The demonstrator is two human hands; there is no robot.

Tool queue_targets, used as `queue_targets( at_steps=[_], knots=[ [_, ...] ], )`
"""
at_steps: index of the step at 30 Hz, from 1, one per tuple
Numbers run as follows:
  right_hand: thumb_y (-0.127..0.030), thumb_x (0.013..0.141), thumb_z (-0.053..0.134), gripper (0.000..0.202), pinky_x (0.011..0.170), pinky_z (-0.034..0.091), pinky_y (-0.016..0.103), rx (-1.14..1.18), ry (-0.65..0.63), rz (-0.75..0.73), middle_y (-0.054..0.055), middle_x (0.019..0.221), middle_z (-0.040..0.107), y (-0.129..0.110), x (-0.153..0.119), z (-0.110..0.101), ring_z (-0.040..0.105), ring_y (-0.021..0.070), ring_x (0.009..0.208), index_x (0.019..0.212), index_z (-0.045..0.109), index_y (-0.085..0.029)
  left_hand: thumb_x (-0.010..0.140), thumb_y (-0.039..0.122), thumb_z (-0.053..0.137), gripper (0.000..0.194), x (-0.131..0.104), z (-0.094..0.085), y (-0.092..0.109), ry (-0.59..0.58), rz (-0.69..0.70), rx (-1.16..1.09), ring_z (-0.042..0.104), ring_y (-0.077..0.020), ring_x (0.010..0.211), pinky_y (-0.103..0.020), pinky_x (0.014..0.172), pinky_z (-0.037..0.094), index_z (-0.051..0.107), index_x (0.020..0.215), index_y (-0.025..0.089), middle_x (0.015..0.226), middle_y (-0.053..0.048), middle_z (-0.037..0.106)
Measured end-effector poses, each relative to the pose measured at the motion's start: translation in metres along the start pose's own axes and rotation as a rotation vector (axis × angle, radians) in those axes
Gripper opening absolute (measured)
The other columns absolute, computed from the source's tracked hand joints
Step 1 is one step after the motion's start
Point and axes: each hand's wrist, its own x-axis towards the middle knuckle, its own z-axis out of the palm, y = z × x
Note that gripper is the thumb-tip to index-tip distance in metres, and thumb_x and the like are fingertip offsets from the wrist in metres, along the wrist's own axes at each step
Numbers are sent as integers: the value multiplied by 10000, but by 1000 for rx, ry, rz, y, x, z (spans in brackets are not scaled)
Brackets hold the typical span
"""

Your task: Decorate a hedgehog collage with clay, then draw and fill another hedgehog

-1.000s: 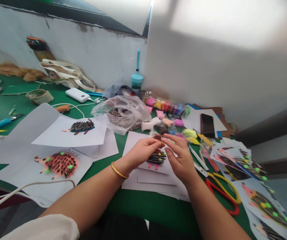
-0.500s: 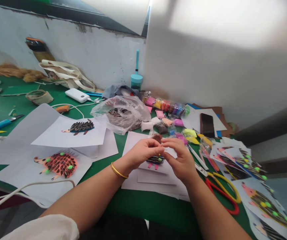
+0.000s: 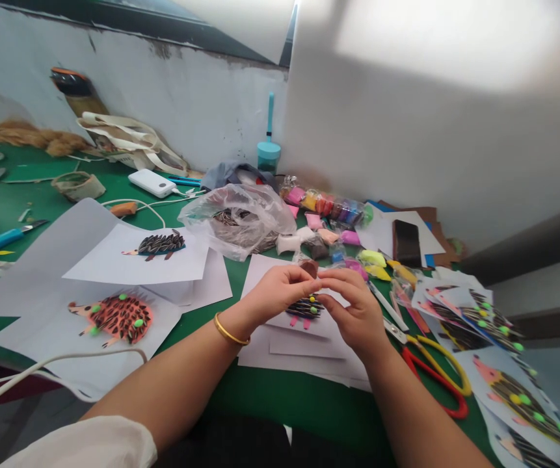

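Note:
My left hand (image 3: 282,287) is closed, its thumb and fingertips pressed together. My right hand (image 3: 352,309) meets it, fingertips touching those of the left, its thumb a little lower and apart. Anything between the fingertips is too small or hidden to make out. Both hands hover over a hedgehog picture (image 3: 304,307) on white paper (image 3: 280,341), partly covered by them. Its body has dark striped seeds, pink feet and small yellow and green dots. Just behind the hands lies a brown lump of modelling clay (image 3: 308,266).
Coloured clay packets (image 3: 350,238) and a plastic bag of seeds (image 3: 240,221) lie behind. Scissors (image 3: 436,370) and a stack of hedgehog pictures (image 3: 514,390) are at right, with a phone (image 3: 406,242) beyond. More hedgehog pictures (image 3: 118,315) and a blue craft knife (image 3: 1,242) are at left.
My right thumb has drawn slightly down from the left fingertips, and my right fingers look straighter. More of the picture's yellow and green dots show between the hands. The view has shifted slightly.

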Motion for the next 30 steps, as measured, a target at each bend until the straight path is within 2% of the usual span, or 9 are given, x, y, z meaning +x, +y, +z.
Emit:
queue_targets(
  at_steps=[5,7,11,15,19,21,26,30],
  knots=[
    [-248,889,654,64,897,513,451,-12,46,15,63,1032,682,-2,0,2,622,242,1014,923,707,-260,780,540,692,416,1,-1,-3,-82,-14,49,569,-155,720,-262,650,429,727,812,127,759,-57,651],
    [-248,887,652,72,903,511,455,-28,42,10,62,1035,686,-1,0,2,622,245,1018,930,708,-264,761,521,719,400,1,0,-4,-79,-19,22,578,-158,732,-265,660,436,723,824,126,781,-63,660],
    [-220,895,632,188,931,499,458,-39,-3,-20,56,1079,688,0,0,1,615,244,1051,1053,710,-287,698,466,789,381,2,0,-5,-28,-57,-104,573,-142,715,-261,666,434,682,813,119,772,-48,644],
    [-206,933,569,294,984,469,470,-15,-71,-40,50,1180,674,-2,-1,4,588,240,1121,1190,668,-308,702,476,787,395,3,0,-8,11,-59,-164,526,-106,654,-241,636,398,627,771,121,704,-1,591],
    [-239,965,509,340,1052,423,506,-21,-102,-32,59,1325,607,-5,-4,8,529,253,1231,1280,617,-308,712,494,776,409,4,-1,-11,-21,-54,-171,540,-120,673,-256,658,408,650,772,110,719,-14,610],
    [-253,967,504,340,1070,404,519,-41,-100,-31,58,1353,591,-4,-4,8,510,258,1257,1283,618,-310,711,478,782,396,4,-1,-10,-40,-59,-194,567,-137,708,-272,694,427,680,796,105,759,-35,641],
    [-283,937,573,303,1069,415,510,-18,-62,6,46,1273,639,-3,-4,7,537,253,1227,1226,653,-323,709,416,793,336,3,1,-4,-66,-73,-217,605,-162,774,-286,745,449,727,844,116,821,-61,692],
    [-273,937,564,335,1058,433,482,12,-81,7,54,1277,639,0,-2,6,549,244,1219,1266,621,-304,749,429,751,338,4,2,-3,-41,-94,-174,597,-148,743,-268,705,447,750,897,125,800,-60,697]
  ],
)
